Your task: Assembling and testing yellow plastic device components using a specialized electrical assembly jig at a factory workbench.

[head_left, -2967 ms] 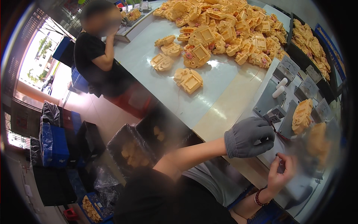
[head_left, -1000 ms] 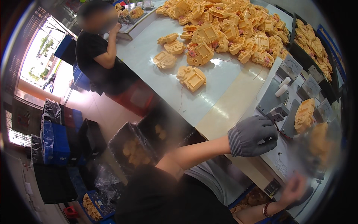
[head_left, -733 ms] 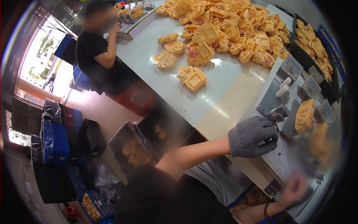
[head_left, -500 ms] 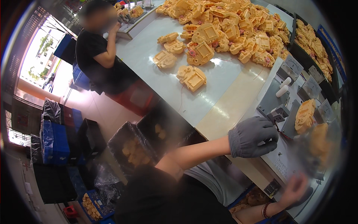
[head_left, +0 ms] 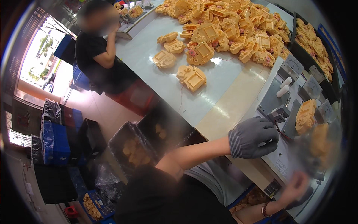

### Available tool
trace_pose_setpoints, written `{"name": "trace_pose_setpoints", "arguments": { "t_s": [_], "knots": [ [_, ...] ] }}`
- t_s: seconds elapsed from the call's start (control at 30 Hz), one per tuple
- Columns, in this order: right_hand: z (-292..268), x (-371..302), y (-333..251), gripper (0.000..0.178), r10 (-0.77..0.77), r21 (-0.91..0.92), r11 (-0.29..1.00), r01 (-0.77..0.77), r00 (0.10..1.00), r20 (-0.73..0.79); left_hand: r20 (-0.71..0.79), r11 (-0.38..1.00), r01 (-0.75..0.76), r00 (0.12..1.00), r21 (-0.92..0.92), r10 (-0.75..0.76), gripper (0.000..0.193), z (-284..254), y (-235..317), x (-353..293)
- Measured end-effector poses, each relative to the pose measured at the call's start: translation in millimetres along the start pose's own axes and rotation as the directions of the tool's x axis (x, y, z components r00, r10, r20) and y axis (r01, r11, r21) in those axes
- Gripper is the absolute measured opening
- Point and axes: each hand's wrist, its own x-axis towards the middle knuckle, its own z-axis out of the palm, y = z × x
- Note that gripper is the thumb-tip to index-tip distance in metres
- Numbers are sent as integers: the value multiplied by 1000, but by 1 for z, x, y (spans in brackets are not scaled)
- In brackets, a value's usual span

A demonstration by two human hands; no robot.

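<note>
My left hand [head_left: 254, 138], in a grey knit glove, hangs over the near edge of the bench with its fingers curled together. It is beside a small metal block [head_left: 279, 113] on a grey fixture plate; what its fingers hold, if anything, is hidden. My right hand [head_left: 296, 189], with a beaded bracelet at the wrist, is low at the right and smeared, so its fingers do not show clearly. Just beyond it a cream-yellow plastic housing [head_left: 320, 140] appears blurred. Another such housing [head_left: 305, 116] stands on the fixture, right of the metal block.
A large heap of cream-yellow plastic housings [head_left: 223, 30] covers the far bench; one loose housing [head_left: 192, 78] lies nearer. White pegs [head_left: 283, 88] rise from the fixture. Bins with yellow parts [head_left: 134, 151] stand below the bench. Another person [head_left: 99, 52] works at the far left.
</note>
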Motion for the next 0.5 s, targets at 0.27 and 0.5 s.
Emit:
{"name": "trace_pose_setpoints", "arguments": {
  "t_s": [0.27, 0.5],
  "knots": [
    [1, -1, 3, 14, -31, -46, 998, 30, 999, -15, -12, 1000, -8, 1000, -8, 8, 12, 0, 0, 1],
    [4, -1, 5, 9, -161, -12, 987, 161, 987, -10, -11, 1000, -11, 1000, 3, 11, 12, 0, 1, 1]
  ]
}}
